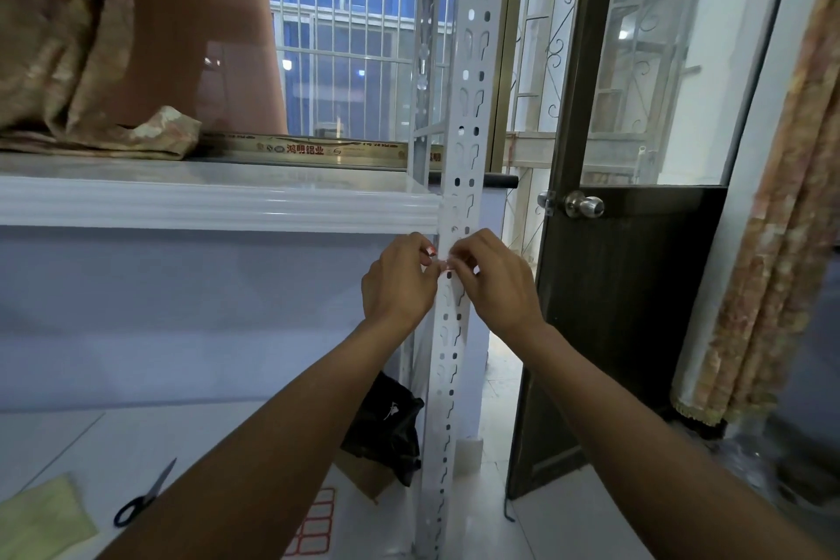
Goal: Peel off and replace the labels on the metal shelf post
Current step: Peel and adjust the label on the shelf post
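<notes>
A white perforated metal shelf post runs upright through the middle of the view. My left hand and my right hand meet at the post just below the shelf edge. Between their fingertips is a small red-bordered label, pinched by both hands against the post's left edge. Most of the label is hidden by my fingers. A sheet of red-bordered labels lies on the lower surface near the post's foot.
Blue-handled scissors and a pale green cloth lie on the lower left surface. A black plastic bag sits beside the post. A white shelf carries patterned fabric. A dark door with a round knob stands at the right.
</notes>
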